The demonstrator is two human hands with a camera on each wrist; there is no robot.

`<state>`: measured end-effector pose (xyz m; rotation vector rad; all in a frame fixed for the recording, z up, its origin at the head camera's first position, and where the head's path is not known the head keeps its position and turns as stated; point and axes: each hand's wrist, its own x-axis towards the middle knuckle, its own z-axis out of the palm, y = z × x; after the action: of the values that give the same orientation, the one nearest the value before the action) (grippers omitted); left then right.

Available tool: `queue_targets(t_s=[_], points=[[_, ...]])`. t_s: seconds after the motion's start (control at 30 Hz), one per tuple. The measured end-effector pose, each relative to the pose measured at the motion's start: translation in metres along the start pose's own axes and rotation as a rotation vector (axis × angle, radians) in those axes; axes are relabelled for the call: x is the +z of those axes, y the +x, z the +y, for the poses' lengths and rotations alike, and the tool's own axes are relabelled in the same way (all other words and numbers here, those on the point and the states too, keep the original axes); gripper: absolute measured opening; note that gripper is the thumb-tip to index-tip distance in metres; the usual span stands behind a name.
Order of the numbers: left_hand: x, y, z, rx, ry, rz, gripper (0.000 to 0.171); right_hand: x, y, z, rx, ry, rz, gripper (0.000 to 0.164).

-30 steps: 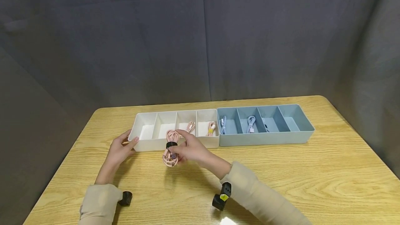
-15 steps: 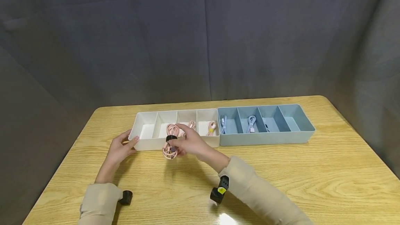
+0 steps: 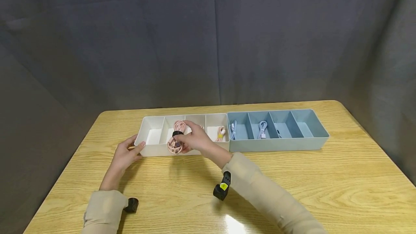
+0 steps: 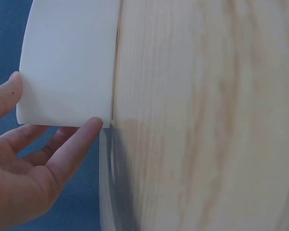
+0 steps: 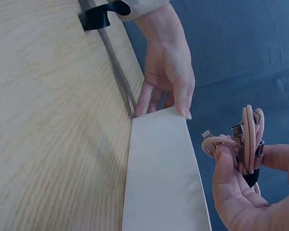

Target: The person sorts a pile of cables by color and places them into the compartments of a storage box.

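My right hand pinches a coiled pink charging cable bound with a black strap. The coil hangs over the second compartment from the left of a white divided box, apart from it. In the right wrist view, metal plugs stick out of the pink coil between thumb and fingers. My left hand holds the box's left end, thumb at the rim and fingers against the end wall. A pink cable with a yellow tie lies in the rightmost white compartment. My right hand mostly hides another pink cable beside it.
A blue divided box adjoins the white one on the right. Its three left compartments hold cables, among them a coiled blue cable. Both stand on a wooden table before a dark curtain.
My right hand has moved the pink coil away from me, from in front of the white box up over its compartments. My left hand stays at the box's end.
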<state>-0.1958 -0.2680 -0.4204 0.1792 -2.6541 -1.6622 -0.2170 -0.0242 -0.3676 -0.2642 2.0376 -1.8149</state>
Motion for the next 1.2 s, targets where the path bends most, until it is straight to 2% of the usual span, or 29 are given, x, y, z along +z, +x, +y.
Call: queue_targets(t_s=[0.27, 0.47, 0.6, 0.7, 0.87, 0.97, 1.2], points=[[-0.001, 0.001, -0.003, 0.033, -0.004, -0.008, 0.072, 0.003, 0.015, 0.001, 0.026, 0.055, 0.04, 0.067], [-0.002, 0.001, -0.003, 0.009, -0.012, -0.017, 0.074, 0.003, 0.025, 0.001, 0.037, 0.111, 0.075, 0.064], [-0.002, 0.001, -0.003, 0.023, -0.01, -0.011, 0.071, 0.005, 0.031, 0.0, 0.045, 0.139, 0.076, 0.063], [-0.001, 0.007, -0.013, 0.033, -0.024, 0.005, 0.071, 0.007, 0.033, 0.0, 0.054, 0.169, 0.072, 0.067], [0.0, 0.025, -0.042, 0.067, -0.025, 0.012, 0.077, 0.008, 0.034, 0.003, 0.053, 0.191, 0.073, 0.07], [-0.001, 0.028, -0.048, 0.09, -0.017, 0.004, 0.08, 0.006, 0.033, 0.007, 0.045, 0.196, 0.076, 0.068], [-0.002, 0.001, 0.0, 0.005, 0.006, -0.02, 0.061, 0.004, 0.023, 0.006, -0.012, 0.246, 0.067, 0.06]])
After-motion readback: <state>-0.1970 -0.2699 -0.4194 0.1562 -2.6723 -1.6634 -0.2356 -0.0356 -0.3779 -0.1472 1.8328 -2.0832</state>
